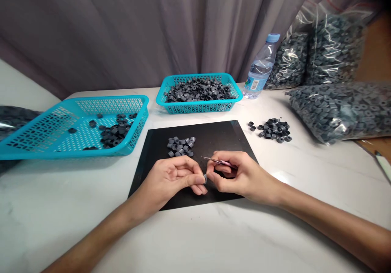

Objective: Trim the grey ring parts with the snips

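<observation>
Over the black mat, my left hand pinches a small grey ring-shaped part between thumb and forefinger; the fingers cover most of it. My right hand is closed around a thin pointed tool with a pinkish handle, its metal tip pointing left, above the left fingertips. The right thumb and forefinger meet close beside the grey part; whether they touch it I cannot tell. Just beyond my left hand, a pile of similar grey rings lies on the mat.
A blue basket at left holds some dark rings. Another blue basket behind the mat is heaped with them. Loose rings lie right of the mat. A water bottle and bulging bags of parts stand or lie at right.
</observation>
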Demonstrator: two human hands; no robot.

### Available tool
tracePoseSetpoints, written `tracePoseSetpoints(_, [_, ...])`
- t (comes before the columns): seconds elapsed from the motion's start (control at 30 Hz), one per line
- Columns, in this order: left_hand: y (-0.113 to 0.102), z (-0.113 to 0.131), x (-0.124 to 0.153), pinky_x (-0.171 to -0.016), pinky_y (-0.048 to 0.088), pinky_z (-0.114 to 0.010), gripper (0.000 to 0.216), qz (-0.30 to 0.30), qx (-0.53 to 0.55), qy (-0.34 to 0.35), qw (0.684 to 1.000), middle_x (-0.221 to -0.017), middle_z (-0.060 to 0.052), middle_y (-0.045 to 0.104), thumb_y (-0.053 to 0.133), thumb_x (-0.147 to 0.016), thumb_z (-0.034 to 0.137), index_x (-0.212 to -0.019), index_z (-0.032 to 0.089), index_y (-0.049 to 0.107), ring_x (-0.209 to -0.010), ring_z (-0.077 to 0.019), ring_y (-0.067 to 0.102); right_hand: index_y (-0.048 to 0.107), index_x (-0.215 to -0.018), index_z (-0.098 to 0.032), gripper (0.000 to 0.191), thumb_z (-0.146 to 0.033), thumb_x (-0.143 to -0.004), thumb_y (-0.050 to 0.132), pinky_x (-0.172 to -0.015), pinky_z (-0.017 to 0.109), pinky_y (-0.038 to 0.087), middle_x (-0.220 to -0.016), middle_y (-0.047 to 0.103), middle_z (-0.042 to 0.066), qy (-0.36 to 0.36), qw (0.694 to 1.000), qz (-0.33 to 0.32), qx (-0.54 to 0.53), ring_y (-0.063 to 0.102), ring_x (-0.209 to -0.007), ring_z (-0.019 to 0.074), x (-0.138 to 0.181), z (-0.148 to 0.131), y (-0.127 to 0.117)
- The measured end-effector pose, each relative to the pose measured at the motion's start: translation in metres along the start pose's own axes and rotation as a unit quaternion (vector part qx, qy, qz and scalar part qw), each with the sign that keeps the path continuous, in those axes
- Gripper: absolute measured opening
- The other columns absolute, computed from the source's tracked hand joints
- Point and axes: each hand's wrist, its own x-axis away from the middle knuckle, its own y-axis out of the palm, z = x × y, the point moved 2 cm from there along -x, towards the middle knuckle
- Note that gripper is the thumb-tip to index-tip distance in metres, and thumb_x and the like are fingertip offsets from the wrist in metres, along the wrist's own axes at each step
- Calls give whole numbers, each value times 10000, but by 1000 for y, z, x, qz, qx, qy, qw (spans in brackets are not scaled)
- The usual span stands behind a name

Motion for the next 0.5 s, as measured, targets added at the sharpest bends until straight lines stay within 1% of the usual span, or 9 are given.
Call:
tracePoseSetpoints(0.1, [0, 3, 0, -751, 600, -238, 111, 3, -4, 1, 1000, -714, -27, 796, 789, -870, 235, -848, 152, 718, -710, -172, 776, 603, -812, -185, 66, -132, -828, 640, -561, 236, 280, -703, 339, -63, 0, 1000, 1, -10, 315, -634, 95, 0, -2, -1])
tracePoseSetpoints(0.2, [1, 4, 0, -740, 595, -231, 110, 4, -4, 4, 1000, -703, -22, 792, 785, -871, 231, -836, 154, 714, -705, -167, 774, 638, -837, -178, 28, -190, -857, 653, -558, 241, 286, -697, 344, -62, 11, 1000, 4, -9, 318, -624, 97, -1, -4, -1])
tracePoseSetpoints(0.33, [1, 3, 1, -729, 602, -263, 107, 0, -2, 6, 1000, -670, -20, 780, 779, -866, 221, -829, 153, 705, -681, -183, 772, 655, -854, -170, 121, -285, -889, 666, -539, 242, 271, -688, 341, -60, 21, 1000, -9, -2, 305, -605, 93, 0, -7, -2])
tracePoseSetpoints(0.4, [1, 2, 1, -726, 602, -269, 102, 1, -2, 7, 1000, -670, -23, 780, 780, -862, 216, -831, 152, 706, -673, -185, 770, 659, -849, -165, 132, -291, -884, 674, -528, 242, 257, -684, 333, -60, 22, 1000, -10, -1, 293, -597, 90, 0, -7, -2])
tracePoseSetpoints(0.5, [1, 1, 0, -727, 594, -247, 94, 0, -2, 8, 1000, -682, -21, 787, 780, -867, 212, -839, 156, 710, -676, -171, 768, 657, -834, -166, 108, -263, -857, 697, -524, 245, 246, -678, 333, -64, 23, 1000, -7, -7, 281, -592, 87, -1, -7, -1])
